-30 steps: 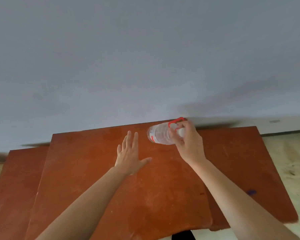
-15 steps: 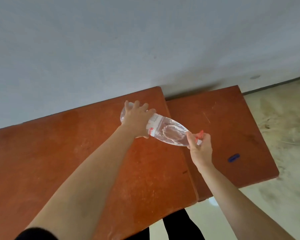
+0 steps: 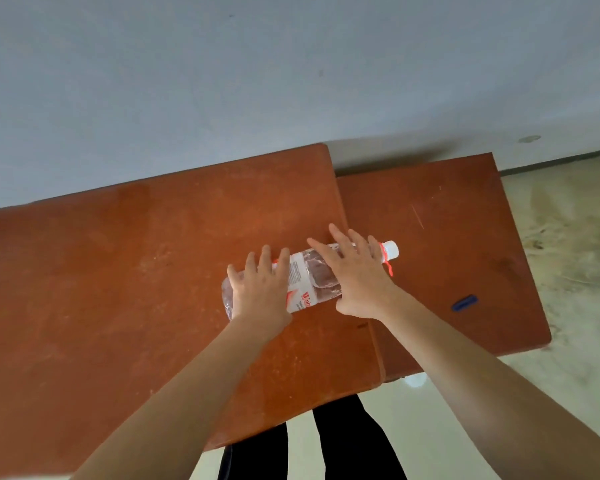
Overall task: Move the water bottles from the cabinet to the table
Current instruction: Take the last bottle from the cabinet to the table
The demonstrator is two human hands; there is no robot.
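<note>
A clear plastic water bottle (image 3: 303,284) with a white label, a white cap and a red string at its neck lies on its side on the reddish-brown table (image 3: 118,289). Its cap points right, over the seam to a second table top. My left hand (image 3: 262,289) lies flat over the bottle's base end, fingers spread. My right hand (image 3: 352,275) rests palm down over the bottle's upper half near the neck, fingers apart. Both hands touch the bottle from above. The cabinet is not in view.
A second, lower brown table top (image 3: 447,237) adjoins on the right, with a small blue object (image 3: 465,302) on it. A grey wall (image 3: 291,81) runs behind both tables. Pale floor (image 3: 575,237) lies to the right, and dark trouser legs (image 3: 343,441) show below the table edge.
The bottle went from held in the air by both hands to lying on its side on the table. Both hands now rest flat on top of it.
</note>
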